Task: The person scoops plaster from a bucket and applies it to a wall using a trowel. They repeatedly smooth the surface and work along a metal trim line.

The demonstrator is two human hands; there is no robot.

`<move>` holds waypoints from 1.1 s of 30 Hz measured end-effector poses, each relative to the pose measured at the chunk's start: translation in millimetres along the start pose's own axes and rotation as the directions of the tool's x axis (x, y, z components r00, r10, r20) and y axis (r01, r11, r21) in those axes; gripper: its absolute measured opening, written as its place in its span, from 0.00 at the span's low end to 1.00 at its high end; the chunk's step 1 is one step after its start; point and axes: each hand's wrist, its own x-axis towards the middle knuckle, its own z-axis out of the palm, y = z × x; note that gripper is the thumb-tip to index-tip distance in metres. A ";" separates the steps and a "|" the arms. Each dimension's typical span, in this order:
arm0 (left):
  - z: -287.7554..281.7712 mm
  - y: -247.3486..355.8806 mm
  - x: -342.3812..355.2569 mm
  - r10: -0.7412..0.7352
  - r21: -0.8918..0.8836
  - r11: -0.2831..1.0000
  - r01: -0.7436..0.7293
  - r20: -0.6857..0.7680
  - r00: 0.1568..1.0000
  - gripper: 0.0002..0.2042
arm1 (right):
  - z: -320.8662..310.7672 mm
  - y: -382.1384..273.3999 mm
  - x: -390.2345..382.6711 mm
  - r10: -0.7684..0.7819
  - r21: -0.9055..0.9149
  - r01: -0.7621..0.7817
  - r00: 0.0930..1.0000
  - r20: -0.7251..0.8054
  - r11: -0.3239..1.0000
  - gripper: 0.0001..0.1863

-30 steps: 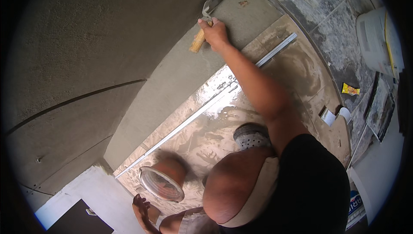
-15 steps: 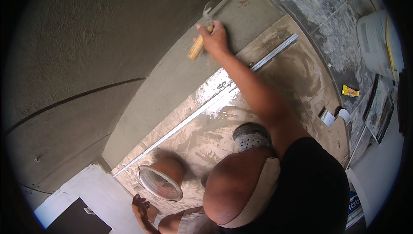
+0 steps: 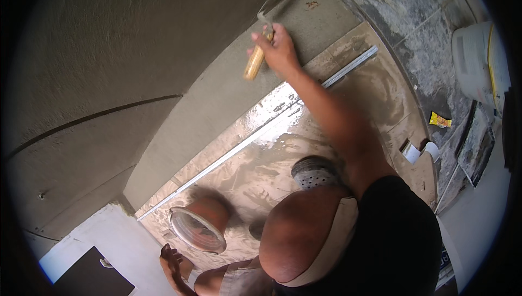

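Observation:
Gripped in my right hand (image 3: 280, 51) is a trowel with a pale wooden handle (image 3: 254, 62); its grey metal end lies at the corner between the dark rendered wall (image 3: 136, 40) and a grey cement strip (image 3: 196, 111). A long metal straightedge (image 3: 212, 166) crosses the wet beige tiles (image 3: 391, 95) beside the strip, passing behind my right forearm. Low at the left, my left hand (image 3: 171, 260) hangs with loosely curled fingers apart and nothing visible in them, just below and left of a tipped reddish pot or bucket (image 3: 213, 215) with a pale rim.
My foot in a grey perforated shoe (image 3: 315, 175) and bent knee are below my right arm. At right are grey mottled tiles (image 3: 413, 19), a white bucket (image 3: 470, 62), a yellow packet (image 3: 440, 119) and white pieces (image 3: 411, 153). A white ledge (image 3: 109, 225) borders the lower left.
My right hand and trowel have shifted a little right and toward me. The view has turned slightly, so the bucket and left hand appear somewhat further left.

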 end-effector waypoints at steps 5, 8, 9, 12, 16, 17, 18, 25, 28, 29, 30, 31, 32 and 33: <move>-8.2 0.9 -31.1 -0.023 -0.035 0.999 0.021 -0.054 0.998 0.26 | 18.4 -21.5 -114.9 0.115 -0.261 -0.008 0.911 0.395 0.965 0.25; -9.7 5.6 -67.0 0.067 -0.105 0.992 -0.065 0.014 0.998 0.31 | 27.3 -26.6 -160.6 0.172 -0.553 0.279 0.760 0.627 0.785 0.22; -7.8 6.6 -82.4 0.100 -0.277 0.957 -0.088 0.027 0.995 0.33 | 36.4 -22.4 -170.8 0.064 -0.449 0.407 0.680 0.730 0.796 0.22; -1.5 11.7 -124.2 0.110 -0.254 0.960 -0.117 -0.043 0.993 0.34 | 40.5 -24.3 -202.2 0.502 -0.697 0.297 0.519 0.692 0.653 0.20; 6.2 11.9 -172.3 0.105 -0.355 0.924 -0.140 -0.116 0.988 0.30 | 51.9 -15.2 -230.8 0.491 -0.585 0.320 0.330 0.806 0.746 0.18; 8.3 11.4 -178.7 0.098 -0.426 0.895 -0.129 -0.095 0.991 0.28 | 48.5 -18.1 -232.8 0.580 -0.630 0.184 0.264 0.771 0.754 0.21; 8.5 9.8 -184.0 0.111 -0.460 0.878 -0.130 -0.069 0.991 0.28 | 46.8 -19.1 -236.7 0.619 -0.651 0.102 0.231 0.751 0.752 0.22; 12.6 -20.0 -149.6 0.070 -0.524 0.844 -0.115 -0.105 0.992 0.27 | 45.3 -14.5 -249.2 0.649 -0.712 0.310 0.294 0.702 0.630 0.22; 16.5 -36.4 -140.0 0.083 -0.498 0.860 -0.113 -0.082 0.993 0.28 | 35.6 -13.1 -253.2 0.651 -0.723 0.368 0.319 0.689 0.585 0.21; 16.8 -40.0 -140.5 0.075 -0.480 0.872 -0.094 -0.058 0.995 0.30 | 31.5 -13.2 -254.9 0.666 -0.741 0.364 0.331 0.669 0.564 0.21; 17.3 -42.4 -141.1 0.082 -0.499 0.862 -0.086 -0.031 0.996 0.30 | 28.1 -13.1 -256.8 0.710 -0.780 0.354 0.333 0.620 0.515 0.21; 17.4 -43.6 -143.1 0.087 -0.518 0.852 -0.077 -0.005 0.996 0.30 | 25.5 -12.8 -258.2 0.699 -0.778 0.338 0.346 0.626 0.530 0.20; 17.4 -43.8 -145.1 0.092 -0.537 0.841 -0.068 0.018 0.996 0.31 | 23.6 -12.4 -259.6 0.717 -0.796 0.317 0.350 0.603 0.516 0.20; 18.2 -43.3 -147.4 0.098 -0.560 0.825 -0.076 0.009 0.995 0.29 | 22.3 -12.1 -260.9 0.725 -0.807 0.299 0.357 0.589 0.509 0.19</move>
